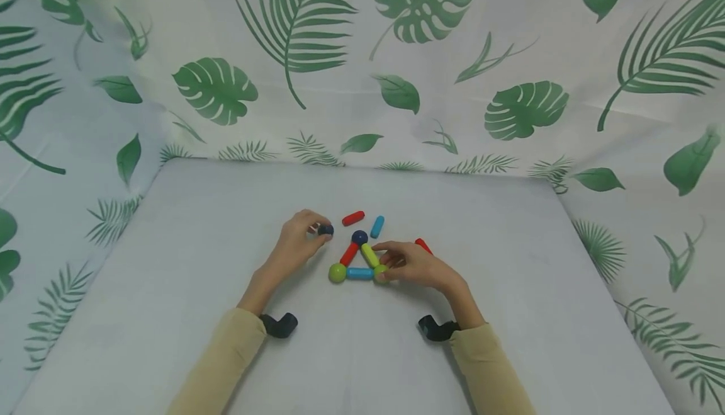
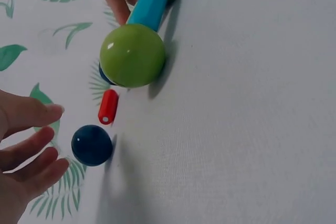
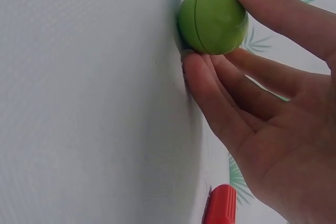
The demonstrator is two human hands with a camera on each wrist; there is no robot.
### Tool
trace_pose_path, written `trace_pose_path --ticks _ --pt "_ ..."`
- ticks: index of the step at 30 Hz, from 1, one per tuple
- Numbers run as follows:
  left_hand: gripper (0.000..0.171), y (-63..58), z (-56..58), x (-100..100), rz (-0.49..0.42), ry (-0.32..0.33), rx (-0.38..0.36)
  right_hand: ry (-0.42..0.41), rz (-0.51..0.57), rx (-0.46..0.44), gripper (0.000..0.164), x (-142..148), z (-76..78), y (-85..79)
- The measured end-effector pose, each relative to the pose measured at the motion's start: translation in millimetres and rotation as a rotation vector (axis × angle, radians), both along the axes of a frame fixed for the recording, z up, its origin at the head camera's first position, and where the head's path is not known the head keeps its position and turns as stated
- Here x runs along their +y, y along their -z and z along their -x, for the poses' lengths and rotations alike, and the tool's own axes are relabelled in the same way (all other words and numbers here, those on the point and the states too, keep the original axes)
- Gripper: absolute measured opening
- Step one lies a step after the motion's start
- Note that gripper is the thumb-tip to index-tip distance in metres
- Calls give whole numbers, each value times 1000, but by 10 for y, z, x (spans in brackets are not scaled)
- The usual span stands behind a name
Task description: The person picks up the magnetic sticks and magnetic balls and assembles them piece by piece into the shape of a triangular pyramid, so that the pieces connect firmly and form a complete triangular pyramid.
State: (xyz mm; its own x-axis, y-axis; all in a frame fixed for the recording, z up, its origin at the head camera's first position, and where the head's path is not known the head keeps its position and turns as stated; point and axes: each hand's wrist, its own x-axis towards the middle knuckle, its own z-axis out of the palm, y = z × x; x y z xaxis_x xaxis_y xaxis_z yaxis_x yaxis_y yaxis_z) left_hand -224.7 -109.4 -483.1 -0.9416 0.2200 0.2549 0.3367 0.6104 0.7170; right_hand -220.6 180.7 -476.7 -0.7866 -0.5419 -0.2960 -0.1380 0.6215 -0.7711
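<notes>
A triangle of magnetic rods and balls lies on the white table, with red (image 1: 348,254), yellow-green (image 1: 370,255) and blue (image 1: 359,273) rods as its sides. Its corners are a dark blue ball (image 1: 359,237), a left green ball (image 1: 337,272) and a right green ball (image 3: 212,20). My right hand (image 1: 410,262) holds the right green ball between thumb and fingers. My left hand (image 1: 297,235) is beside a loose dark blue ball (image 2: 92,145), fingers parted and the fingertips just short of it in the left wrist view.
Behind the triangle lie a loose red rod (image 1: 354,218) and a loose blue rod (image 1: 377,227). Another red rod (image 1: 423,246) is partly hidden behind my right hand. Leaf-printed cloth (image 1: 340,119) hangs along the table's back and sides.
</notes>
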Motion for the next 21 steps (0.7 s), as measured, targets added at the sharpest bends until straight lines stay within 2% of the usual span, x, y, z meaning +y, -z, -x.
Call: trace_pose_path --ticks 5,9,16,21 --pt "26 24 24 12 -2 -42 -11 6 -1 -5 61 1 -4 -1" --pt "26 44 -42 24 -15 -36 -21 5 -3 1 60 5 -6 -21" --pt "30 71 -171 87 -12 41 -95 3 -1 9 59 9 -2 -20" --pt "30 73 -175 159 15 79 -110 5 12 -12 58 14 -7 -25"
